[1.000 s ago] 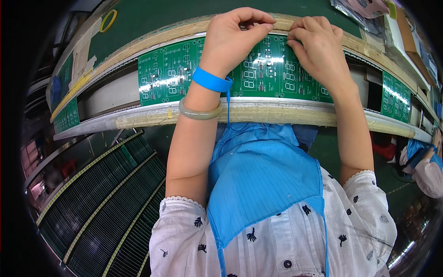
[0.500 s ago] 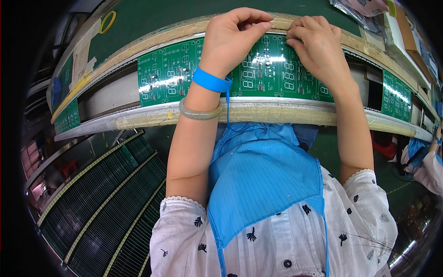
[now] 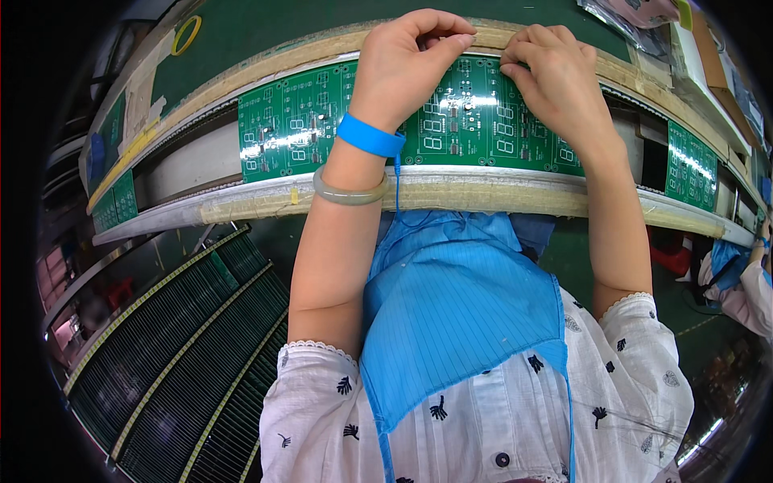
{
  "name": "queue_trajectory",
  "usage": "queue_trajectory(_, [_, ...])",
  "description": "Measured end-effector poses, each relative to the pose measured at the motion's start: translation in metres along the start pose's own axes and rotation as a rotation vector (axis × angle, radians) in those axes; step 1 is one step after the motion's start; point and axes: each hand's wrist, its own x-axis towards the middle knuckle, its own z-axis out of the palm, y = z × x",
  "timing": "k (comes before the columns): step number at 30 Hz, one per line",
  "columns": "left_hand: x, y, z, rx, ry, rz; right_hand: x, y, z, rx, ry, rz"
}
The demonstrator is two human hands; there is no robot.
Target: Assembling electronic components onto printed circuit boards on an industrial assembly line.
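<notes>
Green circuit boards (image 3: 282,129) with white digit outlines lie side by side in the conveyor track before me. Over their far edge, my left hand (image 3: 407,68) is closed, thumb and forefinger pinched together. A blue wrist strap (image 3: 370,135) and a pale bangle (image 3: 351,193) circle that arm. My right hand (image 3: 557,80) hovers to its right above the boards, fingers curled and thumb drawn in toward the forefinger. Whatever either hand may hold is too small or hidden to make out. Small components stand on the board (image 3: 467,121) between the hands.
The track's near rail (image 3: 467,191) runs between me and the boards. Another circuit board (image 3: 691,165) sits farther right in the track. Below left stands a slotted rack (image 3: 185,346). A yellow ring (image 3: 187,35) lies at the far left. Another person's sleeve (image 3: 749,302) shows at the right edge.
Both hands stay pinched in nearly the same place over the boards. The view has shifted only slightly.
</notes>
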Motion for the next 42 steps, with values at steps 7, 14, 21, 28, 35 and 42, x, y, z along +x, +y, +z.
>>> queue_trajectory(7, [-0.001,0.011,-0.001,-0.113,-0.04,-0.219,-0.001,0.0,-0.001,-0.005,0.01,-0.009])
queue_trajectory(14, [-0.001,-0.002,0.002,-0.027,0.001,-0.021,0.0,-0.001,-0.001,-0.033,0.01,-0.028])
queue_trajectory(21, [-0.001,-0.002,0.003,-0.059,-0.015,-0.025,0.0,-0.003,-0.001,-0.052,0.011,-0.013])
queue_trajectory(28, [-0.002,-0.002,0.003,-0.102,-0.016,-0.058,-0.002,-0.005,0.0,-0.038,0.002,0.032])
queue_trajectory(35, [-0.003,0.0,0.004,-0.066,-0.026,-0.077,-0.003,-0.005,0.003,-0.074,0.021,0.032])
queue_trajectory(42, [-0.004,0.003,0.007,0.165,-0.007,0.15,-0.004,-0.004,0.004,-0.066,0.052,0.004])
